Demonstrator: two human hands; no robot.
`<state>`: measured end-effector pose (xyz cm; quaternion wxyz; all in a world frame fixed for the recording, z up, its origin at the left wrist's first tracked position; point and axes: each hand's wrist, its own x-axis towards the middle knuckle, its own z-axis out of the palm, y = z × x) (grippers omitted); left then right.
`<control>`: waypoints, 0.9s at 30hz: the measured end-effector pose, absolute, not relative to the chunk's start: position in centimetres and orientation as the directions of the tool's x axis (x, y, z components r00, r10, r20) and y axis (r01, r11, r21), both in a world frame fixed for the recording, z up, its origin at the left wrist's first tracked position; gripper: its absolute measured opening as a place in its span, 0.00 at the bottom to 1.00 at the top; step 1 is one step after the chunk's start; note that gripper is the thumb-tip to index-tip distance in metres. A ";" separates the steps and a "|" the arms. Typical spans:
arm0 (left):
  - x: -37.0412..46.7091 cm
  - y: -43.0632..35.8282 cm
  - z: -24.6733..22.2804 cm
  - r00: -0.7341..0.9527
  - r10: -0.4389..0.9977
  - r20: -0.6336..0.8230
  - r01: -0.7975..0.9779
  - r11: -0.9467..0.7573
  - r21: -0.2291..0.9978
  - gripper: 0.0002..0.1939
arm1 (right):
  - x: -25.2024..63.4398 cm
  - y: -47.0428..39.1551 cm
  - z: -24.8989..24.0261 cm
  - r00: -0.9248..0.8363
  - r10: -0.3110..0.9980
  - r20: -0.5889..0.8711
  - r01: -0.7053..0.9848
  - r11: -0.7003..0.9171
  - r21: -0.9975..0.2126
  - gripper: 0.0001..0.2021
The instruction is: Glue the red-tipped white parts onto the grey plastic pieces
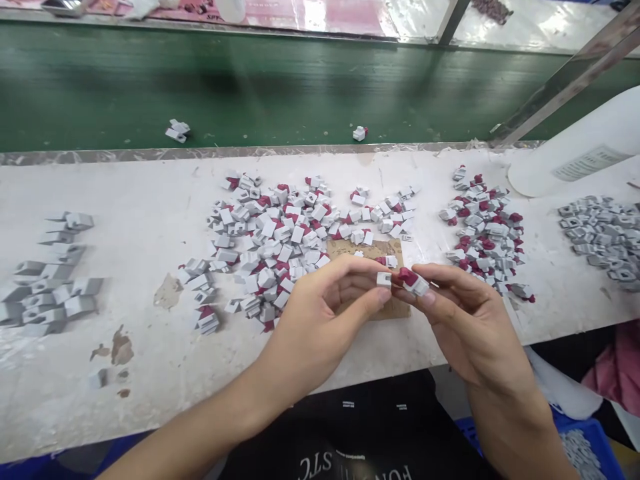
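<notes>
My left hand (333,313) is closed, its thumb and fingertips pinching a small white plastic block (384,279) with a notch in it. Close beside that, my right hand (465,313) pinches a grey-and-dark-red plastic piece (414,281) between thumb and forefinger. The two pieces are held near each other; whether they touch I cannot tell. Beneath the hands lies a piece of brown cardboard (367,250) with another grey-and-red piece (386,261) on it. A large heap of grey-and-red pieces (280,233) spreads to the left of the cardboard.
Another grey-and-red heap (487,230) lies right of the hands. Plain grey blocks (50,287) sit far left, and grey parts (603,233) far right near a white bottle (580,147). Behind the table runs a green belt (270,87) carrying a few pieces. A metal post (565,80) slants at right.
</notes>
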<state>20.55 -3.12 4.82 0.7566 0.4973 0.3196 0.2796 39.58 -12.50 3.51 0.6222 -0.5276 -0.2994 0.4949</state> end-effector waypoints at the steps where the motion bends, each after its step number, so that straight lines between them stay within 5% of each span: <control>1: 20.6 -3.1 4.8 0.643 0.738 -0.205 -0.104 0.349 0.931 0.05 | 39.6 -12.5 3.5 0.333 0.931 -0.150 -0.304 -0.045 -0.952 0.09; 9: 20.6 -2.7 4.5 0.655 0.734 -0.179 -0.088 0.309 0.947 0.04 | 39.8 -12.6 3.4 0.294 0.950 -0.109 -0.202 -0.050 -0.978 0.08; 17: 18.4 0.0 6.4 0.644 0.762 -0.071 0.040 0.059 0.997 0.03 | 40.1 -8.4 5.9 0.065 0.995 -0.072 -0.128 -0.063 -0.990 0.09; 21: 16.9 4.4 7.6 0.540 0.840 -0.048 0.250 -0.105 0.963 0.05 | 41.7 -0.4 6.7 -0.055 0.998 -0.043 0.277 -0.026 -0.961 0.13; 24: 16.8 9.5 7.5 0.350 0.935 0.049 0.387 -0.192 0.902 0.06 | 42.0 8.4 5.7 0.080 0.988 0.134 0.703 0.039 -0.710 0.18; 27: 17.8 15.2 6.7 0.185 0.981 0.055 0.463 -0.137 0.876 0.08 | 41.0 16.4 4.2 0.062 0.989 0.134 0.789 0.034 -0.614 0.26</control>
